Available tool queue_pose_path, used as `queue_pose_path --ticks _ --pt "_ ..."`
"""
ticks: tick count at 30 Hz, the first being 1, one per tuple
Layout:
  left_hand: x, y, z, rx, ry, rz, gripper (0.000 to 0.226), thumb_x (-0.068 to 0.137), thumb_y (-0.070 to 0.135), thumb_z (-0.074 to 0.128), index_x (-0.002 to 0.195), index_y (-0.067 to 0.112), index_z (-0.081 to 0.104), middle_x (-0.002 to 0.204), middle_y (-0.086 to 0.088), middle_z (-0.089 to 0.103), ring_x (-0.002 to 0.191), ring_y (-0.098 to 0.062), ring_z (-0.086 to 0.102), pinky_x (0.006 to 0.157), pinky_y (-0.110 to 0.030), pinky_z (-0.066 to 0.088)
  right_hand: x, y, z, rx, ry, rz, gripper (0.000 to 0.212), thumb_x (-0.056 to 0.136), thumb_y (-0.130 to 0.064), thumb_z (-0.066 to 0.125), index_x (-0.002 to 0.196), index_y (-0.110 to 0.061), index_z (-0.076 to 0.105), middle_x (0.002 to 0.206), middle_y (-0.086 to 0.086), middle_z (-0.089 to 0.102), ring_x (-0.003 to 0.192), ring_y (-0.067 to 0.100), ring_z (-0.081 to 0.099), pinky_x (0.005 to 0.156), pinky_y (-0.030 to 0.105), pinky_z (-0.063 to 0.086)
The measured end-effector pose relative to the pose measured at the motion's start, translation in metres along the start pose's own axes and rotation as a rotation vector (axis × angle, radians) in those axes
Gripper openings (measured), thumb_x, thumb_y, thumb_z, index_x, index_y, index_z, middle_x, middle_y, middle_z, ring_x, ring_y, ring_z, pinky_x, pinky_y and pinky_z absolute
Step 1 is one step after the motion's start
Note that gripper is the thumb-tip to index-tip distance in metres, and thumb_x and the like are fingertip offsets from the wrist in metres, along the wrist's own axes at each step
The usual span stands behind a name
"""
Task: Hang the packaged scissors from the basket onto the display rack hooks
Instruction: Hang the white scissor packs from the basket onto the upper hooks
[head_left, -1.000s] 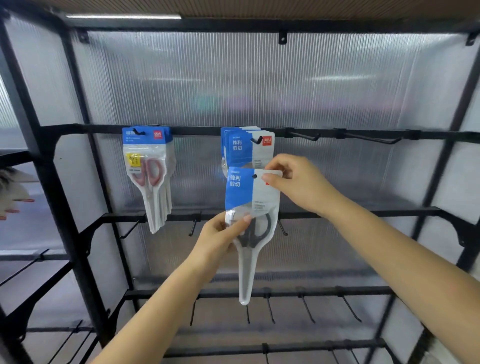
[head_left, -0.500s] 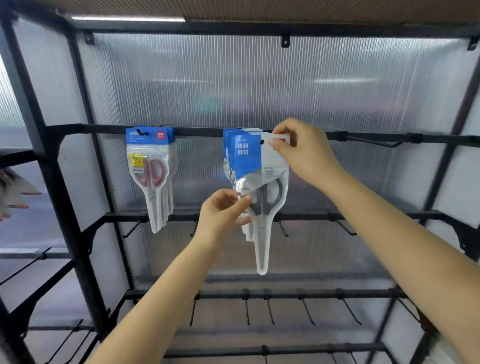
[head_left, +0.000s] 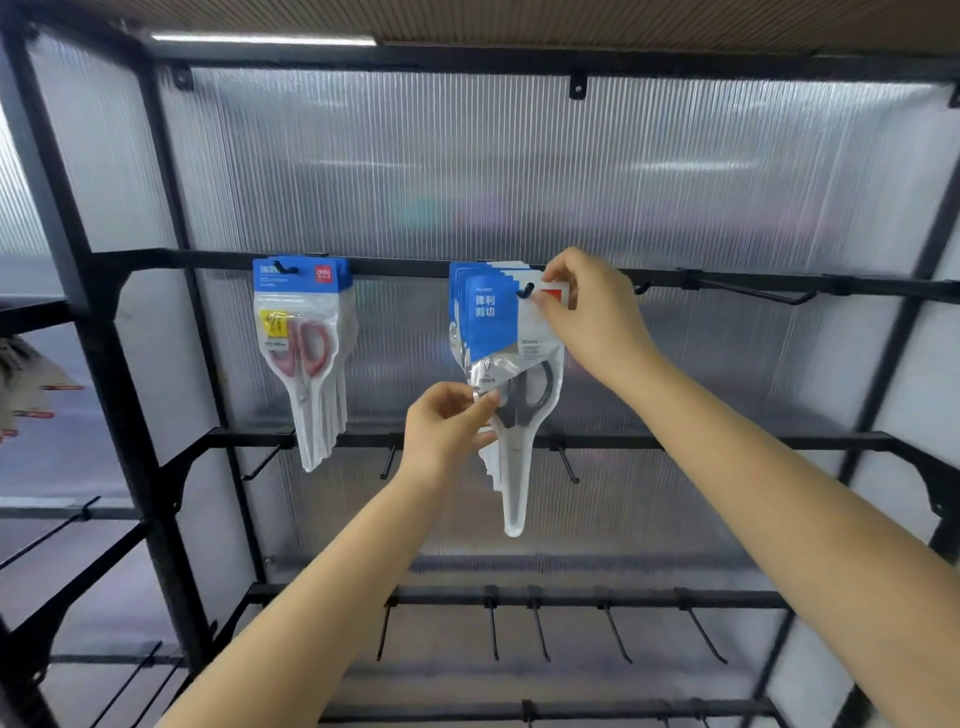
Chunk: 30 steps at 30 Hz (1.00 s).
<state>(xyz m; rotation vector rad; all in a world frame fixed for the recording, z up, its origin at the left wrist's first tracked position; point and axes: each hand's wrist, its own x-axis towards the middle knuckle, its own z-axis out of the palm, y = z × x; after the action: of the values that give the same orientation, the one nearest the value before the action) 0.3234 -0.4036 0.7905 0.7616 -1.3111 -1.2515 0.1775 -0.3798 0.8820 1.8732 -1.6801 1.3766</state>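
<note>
Backdrop: ribbed translucent plastic panels (head_left: 519, 171) fill the space behind the black bars. Overhead: wooden ceiling (head_left: 623, 23) with a lit strip light (head_left: 262, 39) at upper left. Far left, beyond the frame: blurred pale packages with red marks (head_left: 23, 384), contents not identifiable. Small black brackets (head_left: 577, 87) fix the panels at top.

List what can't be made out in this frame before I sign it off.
Head view only:
- Basket: out of frame.
- How many packs hang behind the front scissors pack: overlapped, uncountable.
- Pack's top right corner: covered by the right hand.
- Small print on the pack: too small, blurred.
- Items at far left: cut by the edge, blurred.
- Left hand grip: fingertips partly hidden.
</note>
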Motion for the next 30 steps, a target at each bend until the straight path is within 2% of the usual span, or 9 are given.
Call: queue_pose_path --ticks 3,6,10,15,18,21,23,26,30 --pt "0.013 -0.004 0.0 0.038 0.043 -0.013 0.016 0.083 0.01 0.07 0.077 0.008 0.055 0.08 -0.011 0.062 0.079 -0.021 0.066 0.073 -0.028 0.059 -0.003 0.003 0.005 -0.113 -0.005 -0.048 0.019 0.09 -0.012 0.057 0.109 -0.008 0.053 0.112 0.006 0.054 0.096 0.016 0.052 0.078 0.025 0.042" --pt "0.024 -0.008 0.0 0.043 0.079 -0.039 0.015 0.084 0.012 0.069 0.08 0.007 0.056 0.086 -0.014 0.064 0.082 -0.024 0.067 0.078 -0.032 0.058 -0.006 0.006 0.01 -0.211 -0.01 -0.092 0.027 0.091 -0.013 0.056 0.116 -0.007 0.05 0.12 0.008 0.049 0.108 0.02 0.05 0.08 0.024 0.041" --pt "0.03 -0.012 0.002 0.072 0.078 -0.03 0.014 0.086 0.015 0.068 0.083 0.007 0.057 0.085 -0.011 0.064 0.074 -0.015 0.065 0.067 -0.02 0.057 -0.004 0.008 0.014 -0.276 -0.005 -0.121 0.029 0.092 -0.013 0.056 0.119 -0.006 0.05 0.122 0.009 0.046 0.114 0.022 0.047 0.081 0.025 0.041" --pt "0.032 -0.016 0.007 0.102 0.083 -0.017 0.014 0.086 0.015 0.068 0.085 0.006 0.057 0.083 -0.01 0.063 0.069 -0.012 0.064 0.061 -0.016 0.055 -0.003 0.011 0.017 -0.305 -0.001 -0.142 0.031 0.093 -0.014 0.055 0.122 -0.007 0.049 0.123 0.009 0.046 0.114 0.022 0.048 0.079 0.026 0.042" --pt "0.032 -0.017 0.006 0.149 0.096 -0.02 0.016 0.086 0.019 0.068 0.085 0.008 0.057 0.085 -0.011 0.063 0.073 -0.017 0.063 0.065 -0.021 0.057 -0.005 0.011 0.018 -0.331 -0.005 -0.146 0.034 0.094 -0.017 0.054 0.126 -0.008 0.047 0.125 0.008 0.045 0.116 0.021 0.047 0.082 0.024 0.043" --pt "0.033 -0.016 0.003 0.226 0.126 -0.002 0.018 0.084 0.023 0.07 0.084 0.012 0.056 0.088 -0.01 0.064 0.082 -0.024 0.064 0.076 -0.035 0.057 -0.006 0.011 0.017 -0.362 -0.016 -0.148 0.037 0.095 -0.018 0.053 0.13 -0.008 0.045 0.127 0.008 0.044 0.118 0.021 0.045 0.083 0.023 0.041" --pt "0.032 -0.013 0.001 0.307 0.145 0.022 0.02 0.083 0.027 0.071 0.084 0.016 0.055 0.088 -0.007 0.063 0.084 -0.023 0.062 0.078 -0.036 0.055 -0.007 0.008 0.015 -0.379 -0.018 -0.136 0.038 0.094 -0.017 0.052 0.131 -0.008 0.046 0.127 0.008 0.044 0.118 0.021 0.044 0.08 0.023 0.039" --pt "0.027 -0.006 -0.002 0.409 0.161 0.09 0.024 0.083 0.026 0.07 0.095 0.014 0.054 0.098 -0.004 0.059 0.086 -0.016 0.056 0.079 -0.031 0.05 -0.014 0.002 0.012 -0.416 -0.041 -0.112 0.041 0.093 -0.015 0.052 0.133 -0.008 0.044 0.129 0.007 0.044 0.119 0.022 0.043 0.086 0.027 0.04" --pt "0.018 0.006 -0.006 0.657 0.138 0.351 0.04 0.086 0.018 0.066 0.122 0.007 0.052 0.126 -0.006 0.046 0.116 -0.018 0.045 0.092 -0.021 0.035 -0.032 -0.006 0.002 -0.474 -0.057 -0.076 0.047 0.094 -0.017 0.052 0.138 -0.007 0.04 0.139 0.008 0.041 0.125 0.025 0.041 0.099 0.035 0.038"
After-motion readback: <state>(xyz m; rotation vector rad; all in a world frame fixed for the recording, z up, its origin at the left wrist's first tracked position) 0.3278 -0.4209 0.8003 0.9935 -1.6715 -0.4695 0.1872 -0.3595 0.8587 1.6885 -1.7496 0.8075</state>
